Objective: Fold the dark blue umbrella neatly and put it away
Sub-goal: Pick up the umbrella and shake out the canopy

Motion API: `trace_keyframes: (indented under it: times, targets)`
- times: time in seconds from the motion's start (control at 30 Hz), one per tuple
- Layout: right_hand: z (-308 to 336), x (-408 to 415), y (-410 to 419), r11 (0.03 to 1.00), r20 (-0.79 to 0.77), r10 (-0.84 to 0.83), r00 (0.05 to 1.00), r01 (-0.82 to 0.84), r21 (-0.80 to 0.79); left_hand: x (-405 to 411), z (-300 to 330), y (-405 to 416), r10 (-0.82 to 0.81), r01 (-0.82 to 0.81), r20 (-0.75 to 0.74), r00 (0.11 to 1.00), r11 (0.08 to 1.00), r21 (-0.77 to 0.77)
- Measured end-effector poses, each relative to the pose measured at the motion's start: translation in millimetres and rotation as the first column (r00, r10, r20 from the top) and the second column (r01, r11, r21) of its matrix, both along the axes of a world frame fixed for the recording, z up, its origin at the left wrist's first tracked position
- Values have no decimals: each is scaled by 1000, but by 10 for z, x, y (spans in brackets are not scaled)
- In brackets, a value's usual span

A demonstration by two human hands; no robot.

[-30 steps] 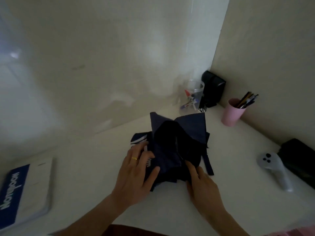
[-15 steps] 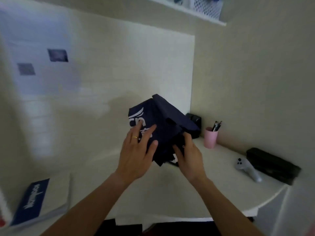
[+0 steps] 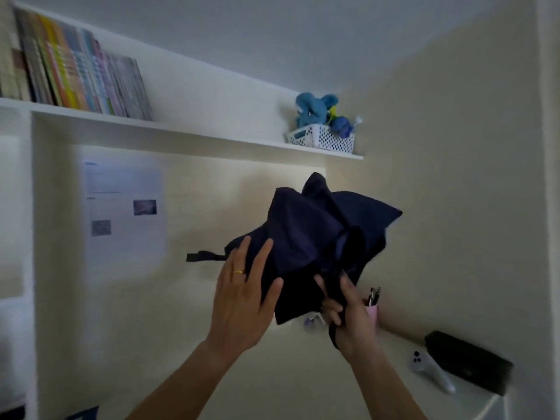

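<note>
White walls and a shelf (image 3: 188, 133) with books (image 3: 75, 74) and a basket (image 3: 321, 140) of plush toys are seen from the head view. Below, a desk (image 3: 472, 401) carries a controller (image 3: 431, 371), a black case (image 3: 468, 363) and a pink cup (image 3: 373, 313). The umbrella (image 3: 315, 237), bunched, is held up in the air above the desk. The left hand (image 3: 242, 301) is laid flat against its fabric, fingers straight. The right hand (image 3: 348, 313) is clenched round its lower part.
</note>
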State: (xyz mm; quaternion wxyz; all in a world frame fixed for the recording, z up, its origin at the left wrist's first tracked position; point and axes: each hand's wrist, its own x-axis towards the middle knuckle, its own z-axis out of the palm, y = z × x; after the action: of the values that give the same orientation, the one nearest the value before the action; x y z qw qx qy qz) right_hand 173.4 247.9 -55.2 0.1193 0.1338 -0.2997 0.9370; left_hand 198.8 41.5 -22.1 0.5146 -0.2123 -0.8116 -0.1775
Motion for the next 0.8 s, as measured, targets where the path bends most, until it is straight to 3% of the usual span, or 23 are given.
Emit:
trace_keyframes:
  times: [0.1, 0.3, 0.43, 0.5, 0.6, 0.7, 0.8]
  targets:
    - [-73, -31, 53, 995, -36, 83, 996, -81, 49, -42, -39, -59, -39, 36, 31, 999, 993, 112]
    - [-131, -75, 71, 976, -26, 213, 977, -214, -36, -129, -70, -210, -100, 94, -3, 995, 923, 373]
    - [-207, -75, 102, 901, -87, 400, 912, -409, -144, -152, 29, -312, -86, 79, -14, 996, 818, 569]
    - [-297, -155, 126, 819, -154, 527, 836, -548, -173, -162, 98, -382, -167, 87, 64, 984, 757, 647]
    - [-400, -291, 148, 742, -195, 621, 759, -649, -166, -200, 123, -480, -405, 100, 271, 874, 694, 713]
    - [-465, -385, 140, 701, -234, 668, 706, -703, -121, -289, 34, -487, -505, 112, 420, 754, 729, 676]
    - [-505, -445, 102, 648, -256, 710, 655, -751, -125, -361, -76, -444, -639, 80, 501, 584, 659, 748]
